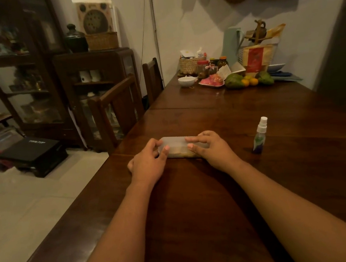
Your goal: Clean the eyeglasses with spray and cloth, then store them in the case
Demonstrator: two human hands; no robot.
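A translucent white glasses case lies closed on the dark wooden table, in the middle of the view. My left hand grips its left end, fingers on the lid and thumb at the front edge. My right hand grips its right end the same way. Something yellowish shows faintly through the case; the eyeglasses and cloth are not visible. A small spray bottle with a white nozzle stands upright to the right of my right hand, apart from it.
At the table's far end stand a white bowl, jars, a woven basket, a pink plate and fruit. Two wooden chairs line the table's left side. Dark cabinets stand against the left wall.
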